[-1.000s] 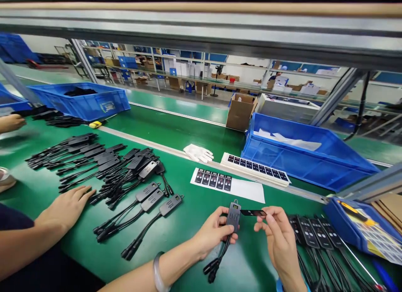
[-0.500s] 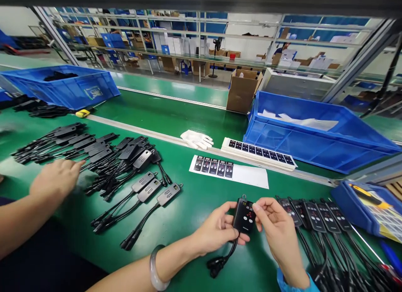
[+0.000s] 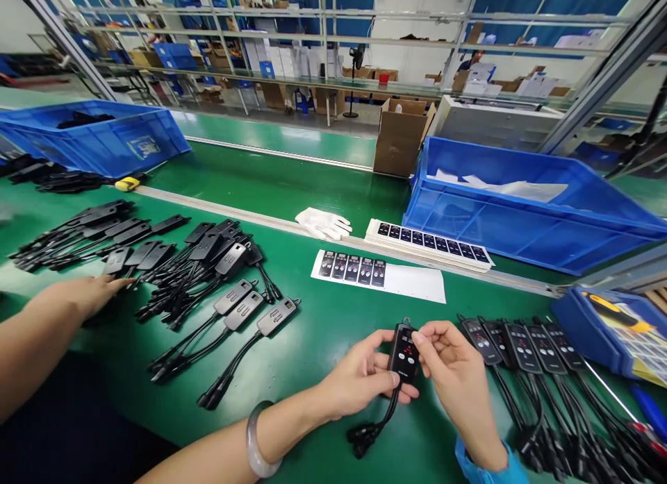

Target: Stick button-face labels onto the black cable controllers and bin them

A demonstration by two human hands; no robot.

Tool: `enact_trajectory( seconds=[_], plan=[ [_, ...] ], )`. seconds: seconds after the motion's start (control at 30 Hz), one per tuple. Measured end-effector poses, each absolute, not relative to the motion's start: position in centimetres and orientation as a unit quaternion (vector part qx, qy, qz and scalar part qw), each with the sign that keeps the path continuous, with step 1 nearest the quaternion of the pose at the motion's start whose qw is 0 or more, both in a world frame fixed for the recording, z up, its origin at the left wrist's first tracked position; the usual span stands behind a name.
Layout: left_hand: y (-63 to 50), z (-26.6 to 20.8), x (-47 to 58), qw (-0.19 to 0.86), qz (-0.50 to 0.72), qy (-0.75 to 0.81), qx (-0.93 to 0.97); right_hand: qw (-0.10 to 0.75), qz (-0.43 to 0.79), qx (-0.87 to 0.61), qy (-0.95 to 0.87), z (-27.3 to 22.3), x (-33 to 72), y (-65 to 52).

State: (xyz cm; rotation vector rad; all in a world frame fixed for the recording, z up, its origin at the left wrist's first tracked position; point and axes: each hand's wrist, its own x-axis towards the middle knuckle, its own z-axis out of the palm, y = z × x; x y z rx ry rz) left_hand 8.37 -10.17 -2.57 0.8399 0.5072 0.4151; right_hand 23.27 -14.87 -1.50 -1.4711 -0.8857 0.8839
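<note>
A black controller box (image 3: 404, 359) with a dark faceplate label, red marks, two pale buttons and a short forked cable lies in my left hand (image 3: 359, 376), gripped between thumb and fingers. My right hand (image 3: 453, 366) is closed at the controller's upper right corner, its thumb pressed on the label near the small display window. Whether the fingertips also pinch a label edge is hidden. Just beyond, a white label sheet (image 3: 411, 282) carries several black labels at its left end. Right of my right hand lie several labelled controllers (image 3: 524, 348) with their cables towards me.
At left, a co-worker's hand (image 3: 78, 293) reaches among piled unlabelled controllers (image 3: 206, 248). Three more (image 3: 276, 316) lie nearer. Behind are a white glove (image 3: 323, 223), a label stack (image 3: 427, 246) and a blue bin (image 3: 500, 220). A blue tray (image 3: 583, 331) holds a yellow cutter (image 3: 618, 310).
My right thumb has moved slightly up and left over the controller's display. The co-worker's hand has shifted left at the pile. The whole view has tilted slightly.
</note>
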Motion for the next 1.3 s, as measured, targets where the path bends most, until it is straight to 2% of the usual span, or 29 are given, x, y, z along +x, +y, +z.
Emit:
enact_trajectory(
  seconds=[1.3],
  plan=[
    [-10.63,-2.9,8.24,0.816,0.203,0.237,0.487,0.557,0.33,-0.662,-0.378,-1.73,23.33,-14.88]
  ],
)
